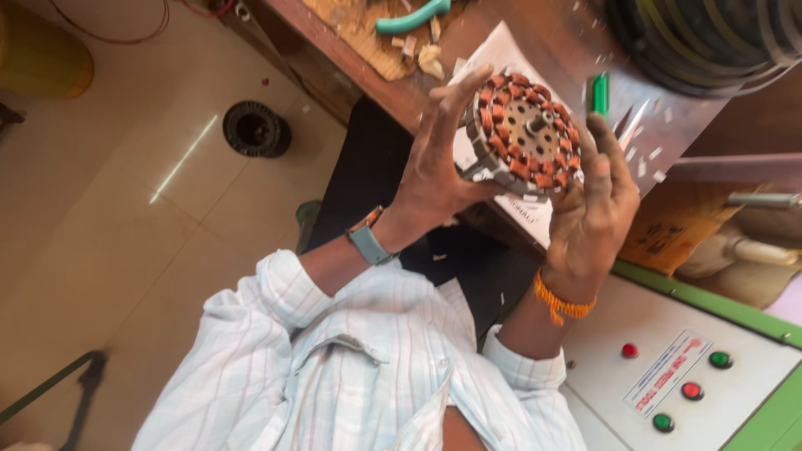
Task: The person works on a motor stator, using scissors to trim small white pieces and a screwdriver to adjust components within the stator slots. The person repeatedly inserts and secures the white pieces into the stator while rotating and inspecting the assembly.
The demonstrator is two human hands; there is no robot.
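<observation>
Between my palms, above the bench edge [393,92], the copper-wound stator [525,134] is held: left hand [430,167] fingers clamped on its left rim, right hand [595,200] fingers clamped on its right rim. Farther on the bench lies a green-handled tool [600,93].

One round motor stator [525,134] wound with copper coils, held between two hands: the left hand [434,163] and the right hand [595,209]. One green-handled tool [600,93] lies on the wooden bench [576,42]. Four round buttons on the grey control panel [610,334]: two red [630,351], two green [720,360]. One watch [368,243], one orange wrist thread [561,302] (one per wrist). One dark ring-shaped part [255,129] on the floor.
</observation>
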